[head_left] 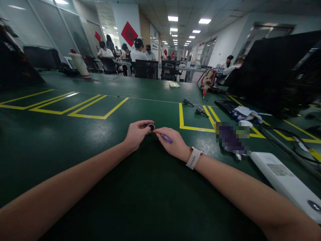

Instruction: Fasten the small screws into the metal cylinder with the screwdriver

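Left hand [135,135] pinches a small round part [151,127]; right hand [177,143], just beside, grips a purple tool [167,138] slanting left toward it.

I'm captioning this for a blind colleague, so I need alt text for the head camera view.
A person's left hand holds a small round dark object over a green table, while the right hand holds a slim purple-handled tool pointed toward it. Yellow tape outlines mark the table, and people sit in the background.
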The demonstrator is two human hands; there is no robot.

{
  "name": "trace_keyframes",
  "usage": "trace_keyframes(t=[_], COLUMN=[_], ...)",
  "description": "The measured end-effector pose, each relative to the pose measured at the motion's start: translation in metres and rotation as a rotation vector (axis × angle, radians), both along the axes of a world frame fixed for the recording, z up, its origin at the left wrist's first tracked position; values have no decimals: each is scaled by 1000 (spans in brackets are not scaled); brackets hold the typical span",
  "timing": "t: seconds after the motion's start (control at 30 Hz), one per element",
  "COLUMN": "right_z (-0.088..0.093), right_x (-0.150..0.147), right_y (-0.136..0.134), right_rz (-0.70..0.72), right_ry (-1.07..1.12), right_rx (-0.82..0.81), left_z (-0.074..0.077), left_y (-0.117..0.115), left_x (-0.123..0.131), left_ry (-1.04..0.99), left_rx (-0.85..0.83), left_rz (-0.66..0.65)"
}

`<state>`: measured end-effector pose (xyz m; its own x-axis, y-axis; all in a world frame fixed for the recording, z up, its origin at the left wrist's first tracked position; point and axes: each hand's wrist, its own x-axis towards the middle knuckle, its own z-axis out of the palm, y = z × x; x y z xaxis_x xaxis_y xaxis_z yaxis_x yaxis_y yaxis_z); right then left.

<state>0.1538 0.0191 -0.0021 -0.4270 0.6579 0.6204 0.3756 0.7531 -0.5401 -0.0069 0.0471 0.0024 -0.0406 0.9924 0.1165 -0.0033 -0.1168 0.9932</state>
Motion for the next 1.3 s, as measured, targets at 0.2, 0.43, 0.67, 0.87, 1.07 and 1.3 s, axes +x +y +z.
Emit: trace_keyframes(t=[0.2, 0.43, 0.67, 0.87, 1.07, 1.3], right_z=[-1, -3, 0, 1, -2, 0], right_x=[1, 0, -1, 0, -1, 0], right_y=[-1, 1, -2, -2, -1, 6], right_rz=[-9, 3, -41, -11, 3, -26], right_ry=[15, 34, -23, -9, 40, 505], right_rx=[37, 30, 21, -16, -34, -467], left_z=[-1, 2, 0, -2, -3, -3], left_y=[1, -2, -1, 1, 2, 3], left_x=[0, 1, 1, 0, -1, -2], left_ry=[7, 23, 27, 34, 38, -11], left_rx=[16, 15, 14, 12, 25, 40], left_rz=[2, -20, -18, 1, -12, -4])
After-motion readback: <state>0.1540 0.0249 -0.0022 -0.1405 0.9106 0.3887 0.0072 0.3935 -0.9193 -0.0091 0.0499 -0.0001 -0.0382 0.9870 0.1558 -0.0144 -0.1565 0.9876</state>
